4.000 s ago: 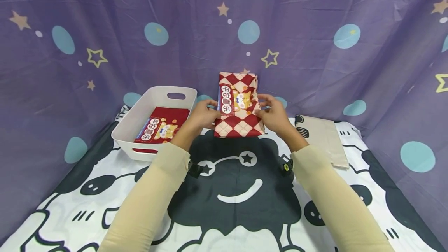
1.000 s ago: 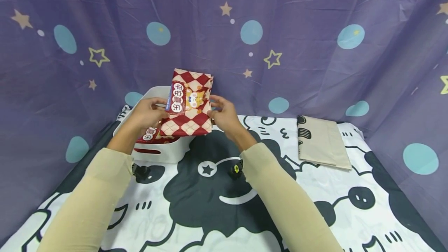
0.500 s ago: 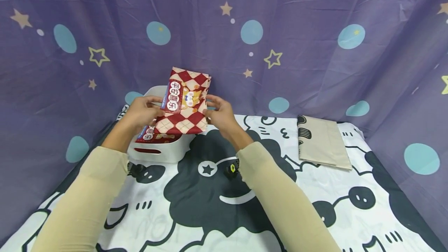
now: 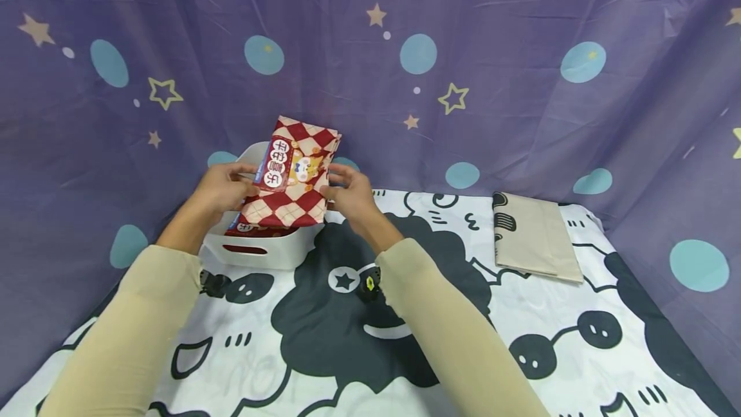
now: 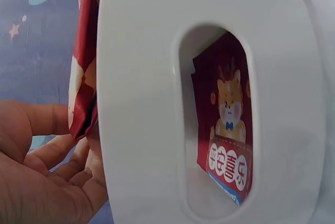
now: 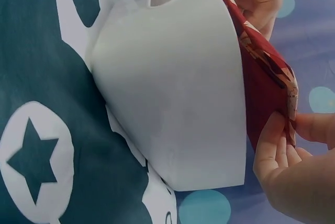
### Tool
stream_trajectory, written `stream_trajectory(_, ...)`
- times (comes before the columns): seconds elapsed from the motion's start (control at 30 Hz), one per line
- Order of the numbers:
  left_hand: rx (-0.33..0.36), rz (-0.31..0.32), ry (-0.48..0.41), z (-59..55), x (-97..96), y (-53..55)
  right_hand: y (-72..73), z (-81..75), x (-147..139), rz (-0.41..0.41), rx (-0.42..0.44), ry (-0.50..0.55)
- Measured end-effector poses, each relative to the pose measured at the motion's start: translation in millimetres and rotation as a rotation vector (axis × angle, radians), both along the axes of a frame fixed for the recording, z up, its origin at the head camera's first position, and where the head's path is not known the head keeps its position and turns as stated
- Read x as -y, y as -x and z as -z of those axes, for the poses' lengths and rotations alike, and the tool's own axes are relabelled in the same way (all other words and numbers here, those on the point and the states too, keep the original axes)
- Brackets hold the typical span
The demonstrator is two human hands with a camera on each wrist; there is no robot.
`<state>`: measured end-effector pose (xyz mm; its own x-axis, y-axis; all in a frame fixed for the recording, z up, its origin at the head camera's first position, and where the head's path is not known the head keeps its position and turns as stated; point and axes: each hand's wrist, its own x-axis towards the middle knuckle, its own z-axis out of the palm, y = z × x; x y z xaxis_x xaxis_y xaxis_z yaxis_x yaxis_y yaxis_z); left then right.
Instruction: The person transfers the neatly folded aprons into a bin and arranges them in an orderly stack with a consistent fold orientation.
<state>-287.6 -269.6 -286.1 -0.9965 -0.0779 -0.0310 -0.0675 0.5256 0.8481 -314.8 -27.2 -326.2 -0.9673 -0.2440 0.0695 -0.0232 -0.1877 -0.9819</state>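
A folded red-and-cream checked cloth point(image 4: 292, 201) with a cartoon dog and Chinese characters printed on it is held up, tilted, over the white plastic bin point(image 4: 289, 253). My left hand point(image 4: 222, 190) pinches its left edge between thumb and fingers. The opposite edge is pinched by my right hand point(image 4: 353, 195), whose thumb and fingers show on both faces in the right wrist view. Inside the bin lies a folded dark red cloth point(image 5: 222, 85) with a similar dog print, seen through the handle slot in the left wrist view. The checked cloth hides most of the bin's opening in the head view.
On the right of the table lies a folded beige cloth point(image 4: 535, 237) with dark prints. A black-and-white cartoon tablecloth point(image 4: 359, 352) covers the table. Behind hangs a purple curtain point(image 4: 492, 82) with stars and ovals.
Both hands have carried the checked cloth from mid-table leftward to over the bin. In the last second it has shifted slightly further left and tilted more. The beige cloth stays put.
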Motion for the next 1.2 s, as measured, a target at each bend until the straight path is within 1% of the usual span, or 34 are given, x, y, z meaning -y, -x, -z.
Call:
stream_trajectory(0.2, 0.005, -0.032, 0.020, 0.3, 7.3, -1.6, -1.4, 2.1, 9.0, -0.004, -0.006, 0.011)
stream_trajectory(0.37, 0.004, -0.044, 0.046, -0.1, 13.1, -2.8, -2.1, 2.1, 16.3, -0.025, -0.014, 0.020)
stream_trajectory(0.73, 0.019, -0.056, 0.031, 3.0, 22.3, -4.8, -3.4, 1.0, 25.7, -0.050, 0.013, -0.038)
stream_trajectory(0.93, 0.036, -0.062, 0.033, 5.8, 25.1, -4.9, -4.5, 1.0, 27.5, -0.047, 0.035, -0.054)
stream_trajectory(1.1, 0.020, -0.070, 0.050, 4.8, 27.7, -4.3, -3.2, -0.7, 29.1, -0.047, 0.027, -0.072)
stream_trajectory(1.17, 0.004, -0.079, 0.065, 4.1, 28.4, -4.3, -1.8, -1.3, 28.9, -0.044, 0.016, -0.092)
stream_trajectory(1.2, -0.013, -0.082, 0.087, 4.4, 29.2, -4.5, -1.1, -1.6, 27.9, -0.043, 0.013, -0.098)
